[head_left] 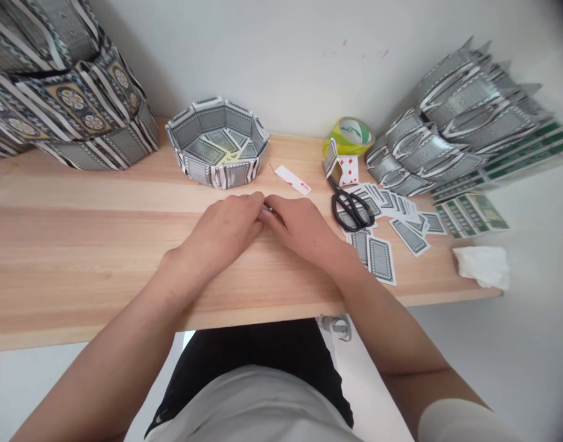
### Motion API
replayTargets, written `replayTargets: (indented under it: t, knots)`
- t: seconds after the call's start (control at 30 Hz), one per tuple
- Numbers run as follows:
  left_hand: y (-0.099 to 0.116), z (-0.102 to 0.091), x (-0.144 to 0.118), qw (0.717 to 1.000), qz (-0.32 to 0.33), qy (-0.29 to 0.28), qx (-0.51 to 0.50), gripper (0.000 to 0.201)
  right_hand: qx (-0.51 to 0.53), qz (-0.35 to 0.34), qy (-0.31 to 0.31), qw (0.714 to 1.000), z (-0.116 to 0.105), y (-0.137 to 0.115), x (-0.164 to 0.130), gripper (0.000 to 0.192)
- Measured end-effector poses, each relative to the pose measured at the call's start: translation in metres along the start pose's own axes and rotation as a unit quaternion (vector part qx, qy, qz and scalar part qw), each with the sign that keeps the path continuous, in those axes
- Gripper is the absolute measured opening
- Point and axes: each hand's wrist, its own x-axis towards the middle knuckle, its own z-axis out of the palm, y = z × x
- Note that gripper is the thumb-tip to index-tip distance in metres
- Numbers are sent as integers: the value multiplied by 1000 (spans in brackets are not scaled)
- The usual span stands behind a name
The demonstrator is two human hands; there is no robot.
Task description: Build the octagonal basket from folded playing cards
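On the wooden tabletop [101, 258], left hand [228, 221] and right hand [302, 230] meet, both grips pinching a mostly hidden small grey piece [265, 209], likely to keep it steady, with scissors [351, 209] and cards [381, 259] close by.

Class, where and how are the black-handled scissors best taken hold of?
Grip the scissors by their black loops, probably with the right hand from the near side: the loops lie at the near end, atop playing cards, while the blade end points away.
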Motion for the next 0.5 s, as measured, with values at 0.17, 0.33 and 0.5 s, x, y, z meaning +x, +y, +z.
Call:
replayTargets:
  t: [0.17,0.33,0.5]
  knots:
    - [-3,3,3,1000,-2,5,-7,8,-1,-1,1,1000,2,1,1,29]
    - [-5,5,4,999,4,6,-33,9,-21,5,-7,1000,0,0,1,29]
    - [-5,5,4,1000,4,6,-22,9,-25,8,-14,1000,-2,-2,1,29]
